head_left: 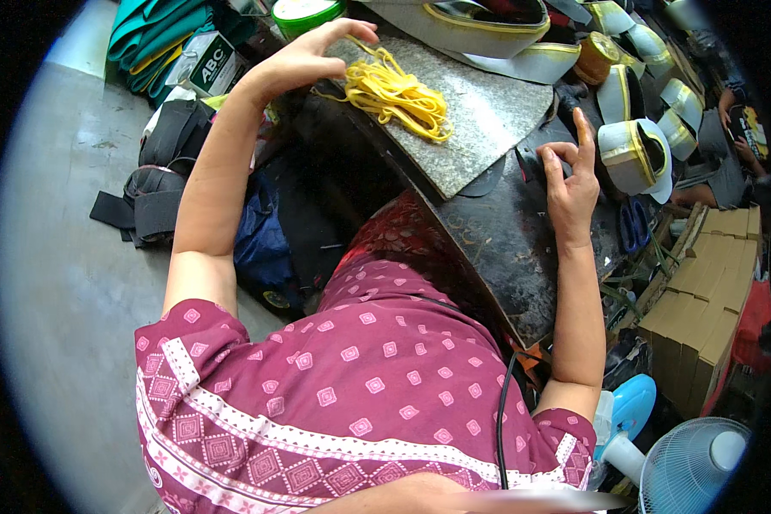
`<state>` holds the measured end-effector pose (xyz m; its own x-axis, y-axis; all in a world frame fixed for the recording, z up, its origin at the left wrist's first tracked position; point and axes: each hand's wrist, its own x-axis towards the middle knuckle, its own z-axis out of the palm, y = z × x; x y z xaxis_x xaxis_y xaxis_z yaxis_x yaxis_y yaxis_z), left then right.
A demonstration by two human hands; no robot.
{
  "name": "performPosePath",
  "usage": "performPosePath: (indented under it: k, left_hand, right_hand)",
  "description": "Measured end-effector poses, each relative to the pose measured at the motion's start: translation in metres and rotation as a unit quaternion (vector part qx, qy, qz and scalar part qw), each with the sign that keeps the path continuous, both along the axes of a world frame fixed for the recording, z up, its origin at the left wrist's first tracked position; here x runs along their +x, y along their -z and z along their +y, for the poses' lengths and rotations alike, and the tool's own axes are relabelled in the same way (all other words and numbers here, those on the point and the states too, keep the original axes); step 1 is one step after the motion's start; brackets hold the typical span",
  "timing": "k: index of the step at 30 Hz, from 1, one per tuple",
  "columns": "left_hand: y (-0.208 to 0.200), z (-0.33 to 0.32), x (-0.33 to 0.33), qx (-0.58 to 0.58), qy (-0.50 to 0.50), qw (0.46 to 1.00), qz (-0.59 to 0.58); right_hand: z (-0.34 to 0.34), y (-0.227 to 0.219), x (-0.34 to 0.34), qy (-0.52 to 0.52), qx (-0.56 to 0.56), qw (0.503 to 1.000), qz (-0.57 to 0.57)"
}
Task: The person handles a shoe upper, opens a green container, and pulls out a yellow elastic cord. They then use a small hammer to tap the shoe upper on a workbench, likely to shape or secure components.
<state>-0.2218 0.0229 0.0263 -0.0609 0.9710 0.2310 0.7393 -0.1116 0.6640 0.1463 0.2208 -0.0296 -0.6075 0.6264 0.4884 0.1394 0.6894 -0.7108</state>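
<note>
By the counter's left edge, yellow strips are heaped on a grey board, apparently for easy reach | left hand: thumb parted, any strand-hold cannot be told | right hand: loosely spread, nothing visibly held

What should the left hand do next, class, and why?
Probably ease one strand free from the yellow strips: the left hand is right at the pile's edge, and the strips lie heaped in overlapping loops on the grey board, so a gentle pull seems wise.
</note>
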Motion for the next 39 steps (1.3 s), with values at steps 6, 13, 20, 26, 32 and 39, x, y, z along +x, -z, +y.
performPosePath:
  k: [6,13,20,26,32,39]
  left_hand:
    - [-0.001,0.012,0.024,0.203,-0.328,0.922,-0.011]
    - [0.039,0.015,0.198,0.354,-0.037,0.913,0.201]
    - [0.064,0.034,0.216,0.344,-0.130,0.923,0.114]
    - [0.070,0.031,0.218,0.335,-0.169,0.918,0.129]
    - [0.068,0.031,0.218,0.338,-0.178,0.910,0.160]
    - [0.065,0.031,0.219,0.337,-0.186,0.905,0.180]
  right_hand:
    - [0.004,-0.002,-0.003,0.021,0.009,1.000,0.001]
    - [0.010,0.003,-0.001,0.009,-0.011,1.000,0.016]
    - [0.002,0.005,0.004,-0.092,-0.082,0.992,-0.014]
    - [-0.015,-0.035,0.078,-0.374,-0.411,0.818,-0.152]
    - [-0.003,-0.023,0.069,-0.203,-0.130,0.968,-0.073]
    - [-0.035,-0.013,0.068,-0.285,0.160,0.912,-0.248]
